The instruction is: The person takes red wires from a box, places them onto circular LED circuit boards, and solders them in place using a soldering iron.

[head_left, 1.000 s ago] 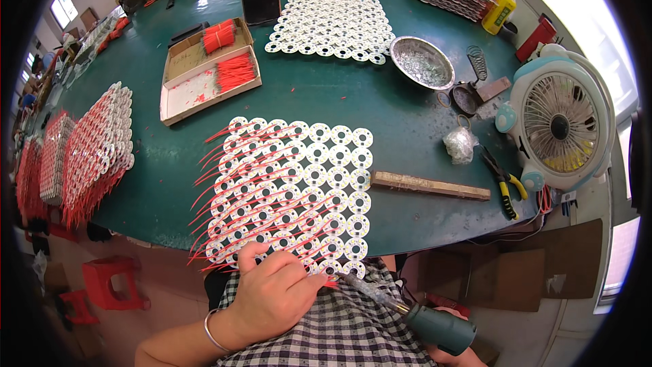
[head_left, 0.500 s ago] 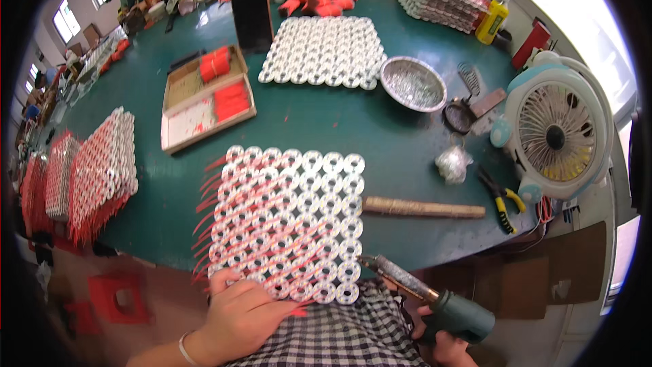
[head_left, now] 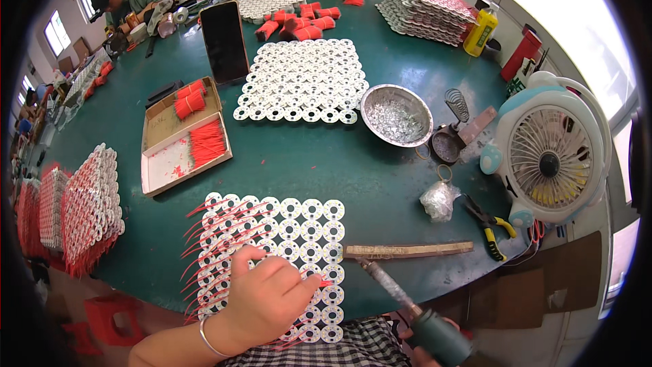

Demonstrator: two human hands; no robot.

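Note:
A panel of round white circuit boards (head_left: 290, 229) lies at the table's front edge, with thin red wires (head_left: 197, 251) trailing from its left side. Over the lower middle of it, my left hand (head_left: 272, 292) is closed, thumb and forefinger together on a short bit of red wire near the right-hand columns. At the lower right, my right hand (head_left: 422, 357), partly hidden, grips the green handle of a soldering iron (head_left: 438, 335). Its metal tip points up and left, near the panel's right edge and just below a flat wooden stick (head_left: 407, 250).
Farther back are a box of red wire bundles (head_left: 151, 182), a phone (head_left: 225, 41), a stack of boards (head_left: 299, 81) and a metal bowl (head_left: 397, 115). Pliers (head_left: 490, 228), a soldering iron stand (head_left: 447, 144) and a fan (head_left: 547, 156) are right. Two people work across the table.
My left hand has moved from the panel's lower left edge up and right over the boards. The view has shifted, so the table's things appear lower. The iron stays in my right hand.

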